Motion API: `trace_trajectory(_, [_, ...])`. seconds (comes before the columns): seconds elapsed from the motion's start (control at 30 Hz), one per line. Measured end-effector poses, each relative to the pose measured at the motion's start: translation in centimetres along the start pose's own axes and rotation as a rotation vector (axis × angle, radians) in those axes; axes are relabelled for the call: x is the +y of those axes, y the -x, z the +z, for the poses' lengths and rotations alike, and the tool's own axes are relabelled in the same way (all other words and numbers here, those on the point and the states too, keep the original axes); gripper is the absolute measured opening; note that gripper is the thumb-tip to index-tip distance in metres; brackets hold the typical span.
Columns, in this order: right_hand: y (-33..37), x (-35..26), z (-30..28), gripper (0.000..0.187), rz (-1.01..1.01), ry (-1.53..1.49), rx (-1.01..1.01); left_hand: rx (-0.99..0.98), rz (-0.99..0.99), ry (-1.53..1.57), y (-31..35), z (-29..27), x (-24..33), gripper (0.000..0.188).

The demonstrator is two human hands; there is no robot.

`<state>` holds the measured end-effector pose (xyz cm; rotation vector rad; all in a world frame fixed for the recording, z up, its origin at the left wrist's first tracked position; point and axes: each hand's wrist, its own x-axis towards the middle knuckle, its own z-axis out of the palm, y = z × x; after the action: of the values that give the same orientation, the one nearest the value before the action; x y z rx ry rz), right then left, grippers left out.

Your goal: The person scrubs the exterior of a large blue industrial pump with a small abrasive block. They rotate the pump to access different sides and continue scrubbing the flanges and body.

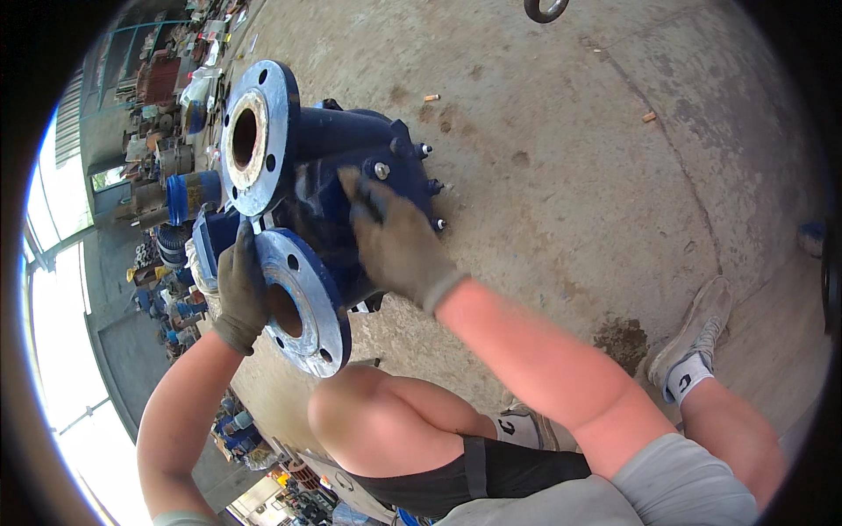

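A dark blue pump casing (pixel 329 219) with two round flanges stands in front of me on the floor. The upper flange (pixel 279 131) and the lower flange (pixel 317 302) both have bare metal faces, bolt holes and a wide central opening. At the rim of the lower flange, my left hand (pixel 239 294), in a dark work glove, is closed around the edge; some fingers are hidden behind it. My gloved right hand (pixel 399 241) is over the casing's side, close to a bolt (pixel 381 170). Motion blurs its fingers, and I cannot tell whether they hold anything.
More bolts (pixel 425 150) stick out along the casing's far edge. A metal ring (pixel 545 9) shows at the top. Small orange-brown bits (pixel 649 117) lie on the cracked concrete floor (pixel 561 175). Machine parts and a blue cylinder (pixel 193 195) crowd the left side.
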<state>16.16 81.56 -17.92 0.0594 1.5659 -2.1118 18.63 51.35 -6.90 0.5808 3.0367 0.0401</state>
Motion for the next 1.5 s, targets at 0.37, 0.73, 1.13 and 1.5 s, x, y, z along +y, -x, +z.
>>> trace_trajectory(0.37, [-0.5,0.6,2.3,0.055,0.15,-0.11,0.076,0.053,0.049,-0.066,0.0,0.4,0.3,0.063])
trace_trajectory(0.73, [-0.7,0.3,1.2,0.053,0.11,-0.144,0.066,0.003,0.061,-0.066,-0.4,-0.2,0.7,0.056])
trace_trajectory(1.13, [-0.8,3.1,3.6,0.061,0.044,0.008,0.129,0.048,0.12,-0.186,0.3,0.0,-0.4,0.067])
trace_trajectory(1.5, [-0.8,1.8,1.0,0.062,-0.086,0.127,0.133,0.055,0.126,-0.141,-0.4,-0.1,0.9,0.079])
